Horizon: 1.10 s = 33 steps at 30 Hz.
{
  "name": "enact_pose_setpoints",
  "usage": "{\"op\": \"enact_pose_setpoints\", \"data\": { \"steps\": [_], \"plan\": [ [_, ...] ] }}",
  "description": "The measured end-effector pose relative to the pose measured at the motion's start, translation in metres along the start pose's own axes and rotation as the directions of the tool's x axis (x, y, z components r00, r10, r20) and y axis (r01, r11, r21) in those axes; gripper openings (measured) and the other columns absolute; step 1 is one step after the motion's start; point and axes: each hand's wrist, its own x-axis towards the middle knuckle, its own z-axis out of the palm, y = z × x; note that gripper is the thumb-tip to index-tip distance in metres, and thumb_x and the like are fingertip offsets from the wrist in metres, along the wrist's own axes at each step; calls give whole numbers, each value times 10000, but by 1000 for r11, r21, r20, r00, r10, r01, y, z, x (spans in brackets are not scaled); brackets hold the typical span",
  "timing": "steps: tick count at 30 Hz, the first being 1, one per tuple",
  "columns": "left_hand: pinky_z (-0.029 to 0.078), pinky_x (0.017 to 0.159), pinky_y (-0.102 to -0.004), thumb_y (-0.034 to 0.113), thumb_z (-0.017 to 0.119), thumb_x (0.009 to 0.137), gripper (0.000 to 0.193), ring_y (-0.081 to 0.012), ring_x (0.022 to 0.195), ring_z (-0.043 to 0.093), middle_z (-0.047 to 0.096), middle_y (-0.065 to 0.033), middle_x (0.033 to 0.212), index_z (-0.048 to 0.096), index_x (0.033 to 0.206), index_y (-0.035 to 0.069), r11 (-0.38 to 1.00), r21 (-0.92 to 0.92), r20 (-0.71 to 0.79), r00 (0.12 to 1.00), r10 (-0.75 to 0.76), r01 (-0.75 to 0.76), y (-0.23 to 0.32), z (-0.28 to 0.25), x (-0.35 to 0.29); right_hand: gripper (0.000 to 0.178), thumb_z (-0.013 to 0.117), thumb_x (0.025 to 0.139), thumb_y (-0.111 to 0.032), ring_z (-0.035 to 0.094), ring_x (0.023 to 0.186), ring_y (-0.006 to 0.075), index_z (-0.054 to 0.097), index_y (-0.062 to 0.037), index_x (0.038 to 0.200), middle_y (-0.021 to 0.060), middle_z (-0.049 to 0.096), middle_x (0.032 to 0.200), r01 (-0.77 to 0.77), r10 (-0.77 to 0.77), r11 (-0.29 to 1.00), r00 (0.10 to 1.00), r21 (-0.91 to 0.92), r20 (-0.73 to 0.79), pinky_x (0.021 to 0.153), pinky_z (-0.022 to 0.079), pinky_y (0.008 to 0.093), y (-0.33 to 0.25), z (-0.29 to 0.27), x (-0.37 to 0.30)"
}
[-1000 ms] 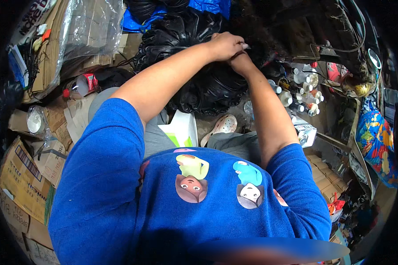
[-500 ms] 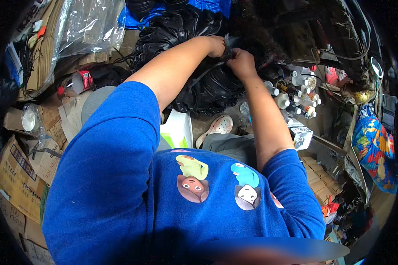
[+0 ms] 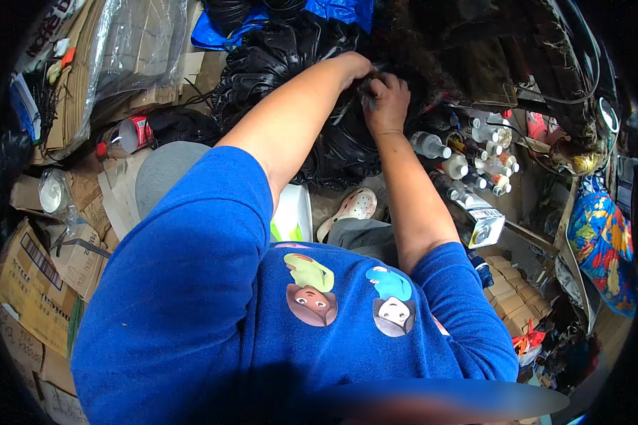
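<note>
A large black, shiny, deeply wrinkled plastic bundle [image 3: 280,60] lies beyond my body at the top middle, and its lower part bulges below my hands. My left hand [image 3: 354,66] is curled over the middle of this bundle; its fingertips and whatever they hold are hidden. Close beside it on the right, my right hand [image 3: 388,103] is closed on a crumpled greyish piece of plastic [image 3: 366,92]. A thin pale strand shows just below my left hand. Below the bundle are a white tub [image 3: 295,212] with green on it and a pale clog [image 3: 356,205] on my foot.
Several plastic bottles [image 3: 457,167] stand right of my right forearm, with a small white box [image 3: 486,228] nearby. A dark, frayed structure overhangs the upper right. Flattened cardboard [image 3: 39,283] and a large clear bottle [image 3: 129,134] lie on the left; blue sheeting [image 3: 347,10] is behind the bundle.
My hands have drawn slightly apart, and the right has turned so its fingers curl upward. The view has shifted a little, showing more bottles.
</note>
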Motion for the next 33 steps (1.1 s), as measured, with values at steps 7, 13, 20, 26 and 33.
{"op": "enact_pose_setpoints", "data": {
  "steps": [7,13,20,26,33],
  "plan": [
    [471,626,-352,235,399,923,174,-217,694,576,575,-81,788,481,928,81,507,-855,80,993,-86,113,-6,-29,6,181,611,806,-216,551,960,261,666,-66,891,105,612,992,-407,356,756,913,512,201,838,414,324,5,-2,-35],
    [430,530,-418,243,449,893,233,-257,561,518,549,-108,672,535,779,59,742,-633,-301,953,26,-220,-5,-23,45,423,386,928,-395,538,865,248,597,-48,811,71,593,838,-336,584,-469,576,817,572,858,381,358,-1,21,-7],
    [451,536,-429,240,470,848,266,-326,649,590,592,-161,740,586,819,2,912,-86,-610,744,271,-402,-73,-69,108,320,477,898,-388,415,597,120,510,-126,717,-9,431,621,-749,588,-67,503,659,633,560,344,251,-7,16,-31],
    [441,575,-339,247,479,891,152,-182,626,533,531,-39,731,515,916,102,594,-776,-165,977,134,-213,-46,-80,50,191,532,844,-252,439,606,113,548,-71,902,7,512,726,-871,555,-25,397,491,731,567,363,256,1,-8,-17],
    [443,736,-355,268,559,825,255,-270,805,581,606,-122,855,634,858,26,359,395,369,504,781,-846,54,-65,-80,354,541,785,-160,458,684,112,508,-67,1125,8,527,820,-751,214,589,503,300,838,604,377,272,11,-5,36]
  ]
}}
